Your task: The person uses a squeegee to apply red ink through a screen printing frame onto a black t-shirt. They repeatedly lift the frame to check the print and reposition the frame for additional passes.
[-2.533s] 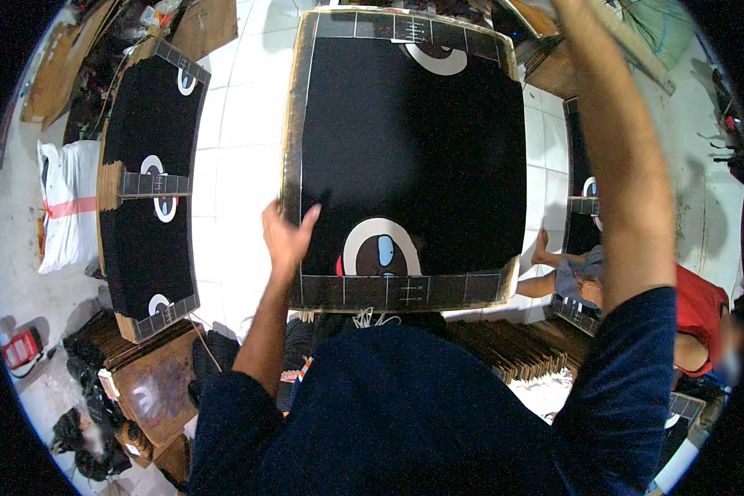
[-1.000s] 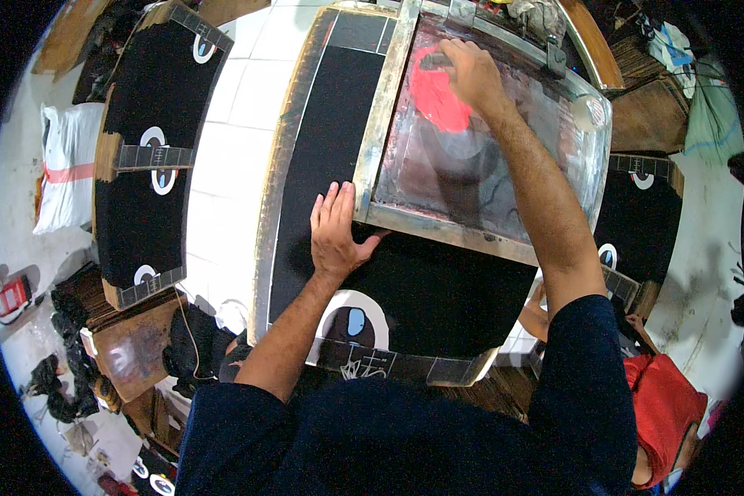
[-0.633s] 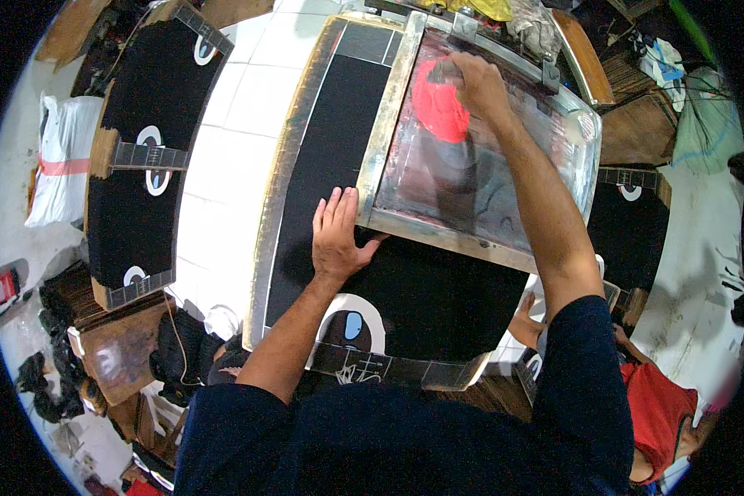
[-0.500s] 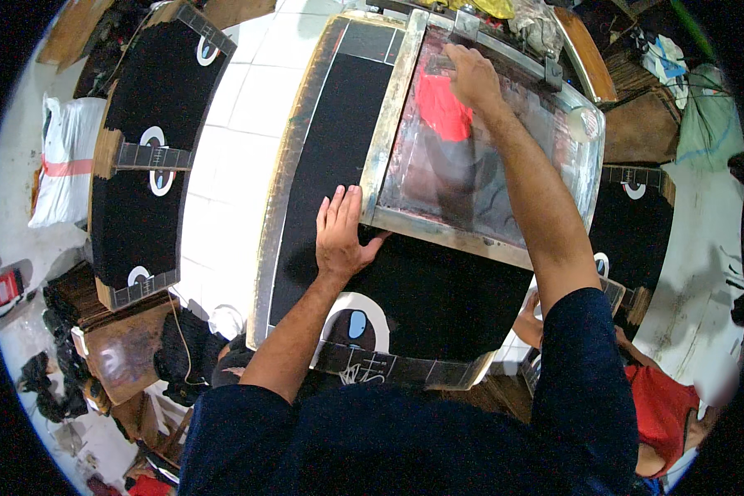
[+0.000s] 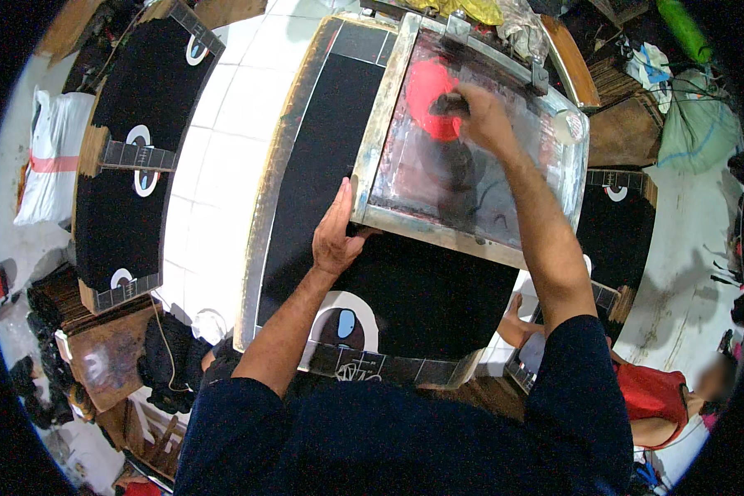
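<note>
A screen-printing frame [image 5: 438,236] lies tilted over black cloth [image 5: 446,302] stretched on a board. Bright red ink [image 5: 426,83] covers the upper left part of its mesh. My right hand [image 5: 486,120] is closed on a small dark squeegee [image 5: 448,104], which touches the red patch; motion blurs its outline. At the frame's lower left corner rests my left hand [image 5: 336,236], its fingers straight along the outer side and its thumb by the lower edge. Near me, a printed eye [image 5: 346,325] in white, dark and blue shows on the cloth.
More black printed panels stand at the left [image 5: 124,223] and right [image 5: 616,231]. Metal hinge clamps [image 5: 457,26] sit at the frame's far edge, with a round pale lid [image 5: 567,126] on its right corner. A co-worker's hand [image 5: 517,325] and red garment [image 5: 653,401] are at lower right.
My right hand has drawn the squeegee toward me, and the red ink now spreads higher on the mesh. My left hand has turned edge-on against the frame. The view has shifted slightly.
</note>
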Action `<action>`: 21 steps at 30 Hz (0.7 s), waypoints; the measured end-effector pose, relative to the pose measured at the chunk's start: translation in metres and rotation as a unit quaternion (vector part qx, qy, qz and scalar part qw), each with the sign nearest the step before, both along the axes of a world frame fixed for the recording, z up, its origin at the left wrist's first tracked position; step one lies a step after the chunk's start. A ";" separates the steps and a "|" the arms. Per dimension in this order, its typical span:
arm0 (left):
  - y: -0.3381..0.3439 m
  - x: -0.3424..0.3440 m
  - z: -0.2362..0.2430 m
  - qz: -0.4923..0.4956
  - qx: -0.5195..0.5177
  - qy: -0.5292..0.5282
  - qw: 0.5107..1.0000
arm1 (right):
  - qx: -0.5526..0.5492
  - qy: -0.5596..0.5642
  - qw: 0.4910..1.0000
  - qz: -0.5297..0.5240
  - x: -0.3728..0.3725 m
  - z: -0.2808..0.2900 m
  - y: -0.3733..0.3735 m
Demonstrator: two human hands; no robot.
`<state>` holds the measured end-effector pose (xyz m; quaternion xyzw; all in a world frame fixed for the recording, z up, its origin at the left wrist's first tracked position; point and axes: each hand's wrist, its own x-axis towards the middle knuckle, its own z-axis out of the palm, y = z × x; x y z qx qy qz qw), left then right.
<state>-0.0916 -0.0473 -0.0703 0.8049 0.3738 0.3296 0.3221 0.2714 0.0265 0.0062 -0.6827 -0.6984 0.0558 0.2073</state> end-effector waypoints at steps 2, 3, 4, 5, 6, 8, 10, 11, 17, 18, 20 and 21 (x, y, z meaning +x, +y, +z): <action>-0.001 -0.001 -0.001 -0.002 -0.001 -0.019 1.000 | -0.022 0.036 0.999 -0.014 0.006 0.008 0.001; -0.002 -0.002 -0.001 -0.001 0.004 -0.018 1.000 | -0.022 0.034 0.999 -0.017 0.006 0.011 -0.001; -0.002 -0.002 -0.001 -0.001 0.007 -0.019 1.000 | -0.020 0.032 0.999 -0.020 0.005 0.012 -0.004; -0.002 -0.002 -0.001 0.001 -0.001 -0.014 1.000 | -0.043 0.023 0.999 0.001 0.003 0.013 -0.008; -0.001 -0.002 0.000 0.000 0.013 -0.013 1.000 | -0.064 0.014 0.998 0.021 0.001 0.012 -0.012; -0.001 -0.002 -0.001 0.000 0.019 0.000 1.000 | -0.072 -0.010 0.997 0.029 0.001 0.008 -0.008; -0.001 -0.002 -0.001 0.000 0.026 -0.004 1.000 | -0.035 -0.032 0.999 0.019 0.005 0.002 0.006; -0.001 -0.002 -0.001 -0.002 0.028 -0.005 1.000 | -0.034 -0.033 0.999 0.008 0.009 -0.001 0.017; -0.003 -0.002 -0.002 -0.012 -0.013 -0.022 1.000 | -0.018 -0.017 0.999 -0.042 0.023 -0.014 0.063; -0.003 -0.002 -0.003 -0.010 -0.011 -0.015 1.000 | 0.012 -0.019 0.999 -0.030 0.018 -0.017 0.052; -0.002 -0.002 -0.003 -0.008 -0.021 -0.014 1.000 | 0.018 -0.017 0.999 -0.039 0.003 -0.024 0.017; -0.002 -0.001 -0.003 -0.009 -0.010 -0.018 1.000 | 0.033 -0.024 0.998 -0.038 -0.006 -0.026 -0.002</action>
